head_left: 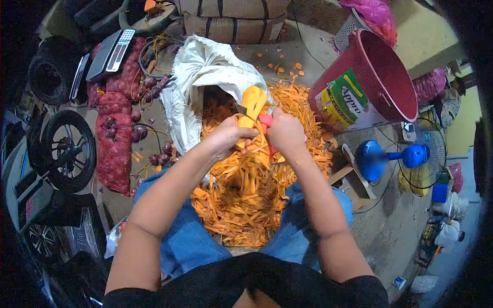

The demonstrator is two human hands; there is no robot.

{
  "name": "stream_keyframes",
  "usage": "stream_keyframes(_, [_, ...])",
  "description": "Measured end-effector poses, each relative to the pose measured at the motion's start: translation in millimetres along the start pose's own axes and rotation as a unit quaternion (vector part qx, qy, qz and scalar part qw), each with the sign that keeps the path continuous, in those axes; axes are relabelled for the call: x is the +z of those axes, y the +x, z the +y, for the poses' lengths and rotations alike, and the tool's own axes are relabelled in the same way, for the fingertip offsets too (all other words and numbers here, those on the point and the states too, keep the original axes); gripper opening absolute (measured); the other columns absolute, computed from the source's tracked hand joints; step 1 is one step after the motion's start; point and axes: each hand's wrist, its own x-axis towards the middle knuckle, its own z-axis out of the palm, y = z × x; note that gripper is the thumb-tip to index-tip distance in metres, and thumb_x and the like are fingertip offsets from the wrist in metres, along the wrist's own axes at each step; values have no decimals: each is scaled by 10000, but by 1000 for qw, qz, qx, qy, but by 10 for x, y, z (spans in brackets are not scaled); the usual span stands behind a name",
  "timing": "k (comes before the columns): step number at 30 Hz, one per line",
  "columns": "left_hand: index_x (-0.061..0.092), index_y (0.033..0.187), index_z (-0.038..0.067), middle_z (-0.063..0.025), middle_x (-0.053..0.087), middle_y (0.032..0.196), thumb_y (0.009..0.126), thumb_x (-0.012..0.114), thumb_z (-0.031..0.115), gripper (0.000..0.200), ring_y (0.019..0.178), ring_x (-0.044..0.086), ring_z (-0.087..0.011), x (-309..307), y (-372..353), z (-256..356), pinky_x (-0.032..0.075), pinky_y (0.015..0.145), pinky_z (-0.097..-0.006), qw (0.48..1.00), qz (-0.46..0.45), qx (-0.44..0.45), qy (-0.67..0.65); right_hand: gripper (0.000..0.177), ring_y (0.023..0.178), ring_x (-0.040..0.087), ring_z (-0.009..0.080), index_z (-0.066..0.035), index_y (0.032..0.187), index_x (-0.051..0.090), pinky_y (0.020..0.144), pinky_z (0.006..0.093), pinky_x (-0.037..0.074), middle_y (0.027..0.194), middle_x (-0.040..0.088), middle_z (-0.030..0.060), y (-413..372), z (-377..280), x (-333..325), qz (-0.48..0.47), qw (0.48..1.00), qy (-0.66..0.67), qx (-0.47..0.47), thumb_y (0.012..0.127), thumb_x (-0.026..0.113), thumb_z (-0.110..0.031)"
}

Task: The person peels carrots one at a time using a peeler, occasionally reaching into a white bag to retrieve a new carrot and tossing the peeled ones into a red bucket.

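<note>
My left hand (229,136) is closed around the lower end of a thick orange carrot (254,98), which points up and away from me. My right hand (285,133) grips the pink handle (266,120) of a knife. A dark bit of its blade shows at the carrot's left side, so the blade lies across the carrot. Beneath both hands spreads a deep heap of orange peelings (239,205), reaching between my knees. Just beyond, a white woven sack (218,64) lies with its mouth towards me; its inside is dark.
At right stands a tilted dark red bucket (328,77), near a blue fan (372,159) and a cardboard box (354,182). Red net bags of onions (113,138), a scale (110,54) and a motorcycle wheel (68,150) are at left. Carrot slices (298,66) dot the floor.
</note>
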Motion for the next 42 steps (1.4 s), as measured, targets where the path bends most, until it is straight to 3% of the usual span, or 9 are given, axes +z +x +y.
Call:
stream_keyframes(20, [394,942,47,-10,425,669,698,498,18,267,456,395,-63,-17,-154,-112,334,323,-192,997,-10,-14,-79,172,656,554,307,-21,705,526,581,392,435,641,551,176,271,194,299,-15,996,59,66,641,521,-180])
stream_keyframes(25, [316,1077,32,-16,425,680,688,518,25,438,451,421,-67,132,-461,-105,369,338,-196,996,-65,-46,-27,216,655,572,257,-22,805,581,576,351,451,693,577,147,419,1395,825,-54,954,92,280,662,511,-167])
stream_keyframes(27, [304,1099,30,-18,431,695,691,518,25,461,455,422,-70,46,-409,-70,378,359,-199,997,-63,-37,-19,247,652,550,272,-92,839,580,578,352,421,696,564,166,553,1814,1347,-147,958,-216,-120,668,544,-268])
stream_keyframes(28, [302,1113,33,-18,444,728,686,532,31,485,499,441,-75,-37,-348,-75,396,423,-203,998,-66,-6,1,247,652,550,272,-92,839,580,578,352,421,696,564,166,456,1557,1149,-150,957,-215,-121,668,544,-268])
stream_keyframes(29, [299,1127,36,-18,456,761,681,545,37,509,544,459,-79,-91,-295,-77,415,487,-206,997,-69,28,23,234,684,552,287,-47,808,575,604,366,426,718,567,171,302,1031,695,-113,992,49,27,673,509,-227])
stream_keyframes(30, [299,1127,36,-18,456,761,681,545,37,509,544,459,-79,-108,-261,-64,415,487,-206,997,-69,28,23,231,717,553,302,-1,777,570,630,380,430,741,570,175,226,743,433,-64,933,307,174,678,474,-186])
stream_keyframes(31, [321,1097,38,-12,455,759,675,559,56,485,594,457,-78,-120,-232,-46,404,547,-204,994,-73,65,43,217,714,534,333,-10,778,561,626,400,416,727,555,197,329,763,494,-92,974,119,170,672,448,-163])
stream_keyframes(32, [342,1067,40,-7,455,757,668,572,76,462,645,455,-77,-130,-202,-37,394,607,-201,990,-76,103,62,217,714,534,333,-10,778,561,626,400,416,727,555,197,361,796,524,-90,974,118,168,672,448,-163])
stream_keyframes(42, [465,989,19,-32,535,829,610,670,170,457,727,492,-90,-65,-127,108,397,668,-232,967,-62,129,212,160,649,501,365,-16,733,506,578,421,385,655,522,203,44,290,-315,23,951,298,81,674,467,-160])
